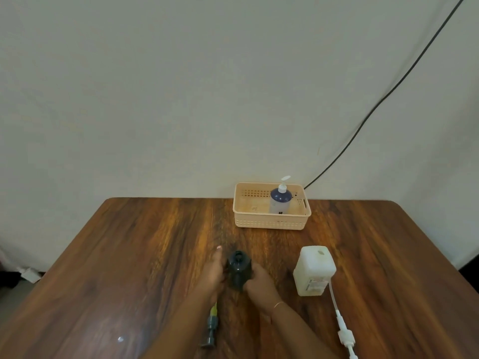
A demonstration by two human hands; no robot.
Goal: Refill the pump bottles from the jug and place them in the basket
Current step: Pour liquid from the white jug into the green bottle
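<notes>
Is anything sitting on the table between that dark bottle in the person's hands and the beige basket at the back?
Nothing visible does. The wooden table is bare between the open dark bottle and the beige plastic basket; the white jug stands off to the right.

A single head-worn camera looks forward and steeply down over the table, from its near edge toward the wall. It sits close above the hands, which enter from the bottom of the picture. The wide lens takes in the table's full far edge, with wall filling the upper half.
</notes>
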